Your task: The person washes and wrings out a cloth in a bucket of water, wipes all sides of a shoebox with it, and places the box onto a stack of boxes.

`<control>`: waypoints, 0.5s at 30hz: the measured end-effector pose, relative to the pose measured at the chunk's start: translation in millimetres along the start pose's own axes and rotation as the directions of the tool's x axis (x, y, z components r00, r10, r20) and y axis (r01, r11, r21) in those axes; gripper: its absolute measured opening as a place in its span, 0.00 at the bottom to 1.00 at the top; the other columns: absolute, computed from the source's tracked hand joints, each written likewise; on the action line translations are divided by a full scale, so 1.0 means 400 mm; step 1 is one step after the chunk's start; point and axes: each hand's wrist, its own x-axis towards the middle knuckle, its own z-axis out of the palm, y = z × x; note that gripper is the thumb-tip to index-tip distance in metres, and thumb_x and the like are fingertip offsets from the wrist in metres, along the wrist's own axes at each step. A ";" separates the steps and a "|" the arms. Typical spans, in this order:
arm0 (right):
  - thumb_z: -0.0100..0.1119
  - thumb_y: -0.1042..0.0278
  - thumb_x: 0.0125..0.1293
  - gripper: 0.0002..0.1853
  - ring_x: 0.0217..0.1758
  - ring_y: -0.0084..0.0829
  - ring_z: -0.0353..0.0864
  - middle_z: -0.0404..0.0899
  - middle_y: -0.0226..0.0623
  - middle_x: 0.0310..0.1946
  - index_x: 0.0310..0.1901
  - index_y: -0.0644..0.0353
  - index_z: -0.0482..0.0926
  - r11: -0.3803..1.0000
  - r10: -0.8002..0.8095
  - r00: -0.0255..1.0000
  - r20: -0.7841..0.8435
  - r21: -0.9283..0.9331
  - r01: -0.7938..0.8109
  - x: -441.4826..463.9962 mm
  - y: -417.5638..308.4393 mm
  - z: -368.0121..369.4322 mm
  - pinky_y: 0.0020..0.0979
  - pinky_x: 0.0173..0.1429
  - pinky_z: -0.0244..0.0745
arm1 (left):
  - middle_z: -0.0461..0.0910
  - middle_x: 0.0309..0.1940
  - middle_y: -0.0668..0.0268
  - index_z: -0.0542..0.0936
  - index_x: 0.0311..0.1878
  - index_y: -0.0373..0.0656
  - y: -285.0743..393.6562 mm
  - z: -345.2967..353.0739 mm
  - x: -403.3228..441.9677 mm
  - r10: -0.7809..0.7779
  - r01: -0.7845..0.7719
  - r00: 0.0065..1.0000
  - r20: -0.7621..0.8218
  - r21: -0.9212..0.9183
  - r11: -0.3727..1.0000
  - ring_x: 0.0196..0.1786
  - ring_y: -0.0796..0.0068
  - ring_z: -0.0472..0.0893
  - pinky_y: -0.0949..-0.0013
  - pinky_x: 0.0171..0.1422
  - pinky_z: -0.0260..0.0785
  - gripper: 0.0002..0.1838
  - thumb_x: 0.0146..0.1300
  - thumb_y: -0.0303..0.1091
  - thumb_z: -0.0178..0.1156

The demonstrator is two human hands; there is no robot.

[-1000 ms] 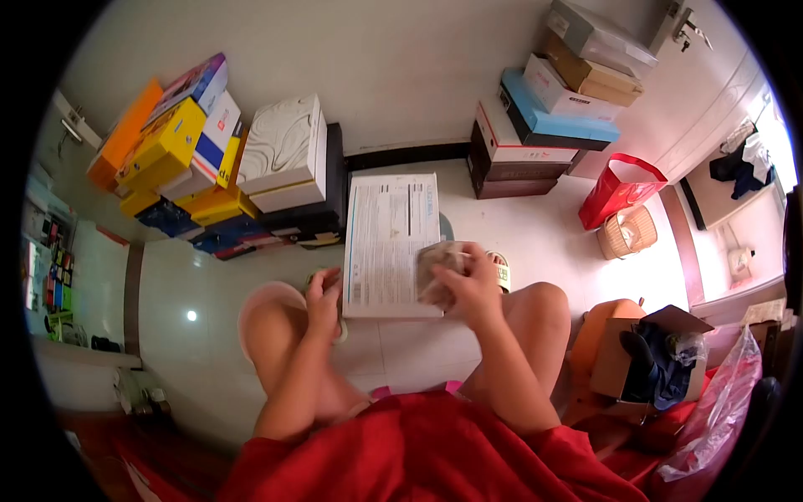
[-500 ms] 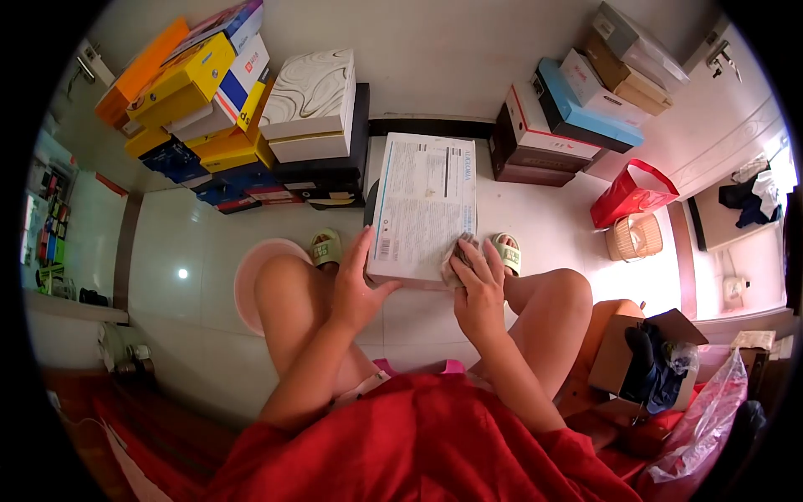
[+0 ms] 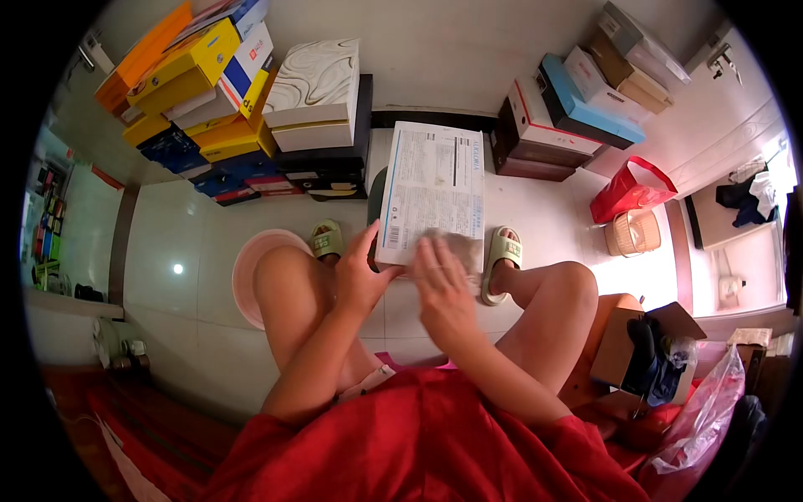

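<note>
A white printed box (image 3: 435, 180) with blue lettering lies in front of me between my feet, over a dark object that shows at its left side. My left hand (image 3: 364, 274) grips the box's near left corner, thumb along the near side and fingers at the left side. On the near part of the top face, my right hand (image 3: 446, 294) presses a greyish-brown cloth (image 3: 465, 249) flat. Motion smears the right fingers, but the cloth sticks out beyond them to the right.
Stacked shoe boxes (image 3: 322, 96) stand against the wall on the left, more boxes (image 3: 544, 125) on the right. A pink basin (image 3: 248, 280) sits by my left leg. A red bag (image 3: 629, 191), wicker basket (image 3: 633, 234) and open carton (image 3: 617, 347) are on the right.
My right hand has swept left across the box's near end with the cloth, which now lies more spread out. The left hand still holds the corner; the box has shifted slightly right in view.
</note>
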 end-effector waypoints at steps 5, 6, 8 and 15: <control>0.53 0.78 0.55 0.27 0.73 0.44 0.62 0.65 0.44 0.69 0.60 0.67 0.73 0.992 -0.049 0.995 -0.087 0.108 0.058 0.026 -0.063 0.033 0.46 0.74 0.56 | 0.81 0.52 0.53 0.75 0.62 0.42 -0.003 0.003 0.000 -0.052 0.049 0.998 -0.031 -0.065 0.997 0.51 0.57 0.82 0.64 0.54 0.75 0.29 0.54 0.29 0.68; 0.53 0.78 0.55 0.26 0.73 0.43 0.63 0.66 0.41 0.69 0.60 0.65 0.74 0.993 -0.045 0.993 -0.112 0.107 0.057 0.019 -0.052 0.033 0.46 0.74 0.57 | 0.81 0.52 0.54 0.74 0.62 0.42 0.003 0.000 0.000 -0.015 0.014 0.999 -0.032 -0.008 1.000 0.51 0.58 0.82 0.64 0.54 0.75 0.31 0.52 0.28 0.70; 0.53 0.78 0.55 0.26 0.72 0.41 0.64 0.67 0.38 0.69 0.59 0.63 0.75 0.993 -0.042 0.990 -0.137 0.106 0.057 0.001 -0.030 0.023 0.46 0.73 0.58 | 0.81 0.52 0.54 0.74 0.63 0.42 0.010 -0.005 -0.001 0.022 -0.020 0.999 -0.033 0.049 0.999 0.50 0.58 0.83 0.64 0.54 0.75 0.33 0.50 0.28 0.71; 0.53 0.79 0.56 0.26 0.70 0.38 0.68 0.70 0.34 0.67 0.60 0.60 0.76 0.991 0.125 0.983 -0.137 0.059 -0.118 -0.074 0.081 -0.019 0.44 0.70 0.62 | 0.80 0.53 0.57 0.73 0.65 0.43 0.018 -0.011 -0.006 -0.033 0.033 0.999 0.021 -0.002 0.999 0.51 0.64 0.82 0.66 0.53 0.75 0.42 0.42 0.28 0.78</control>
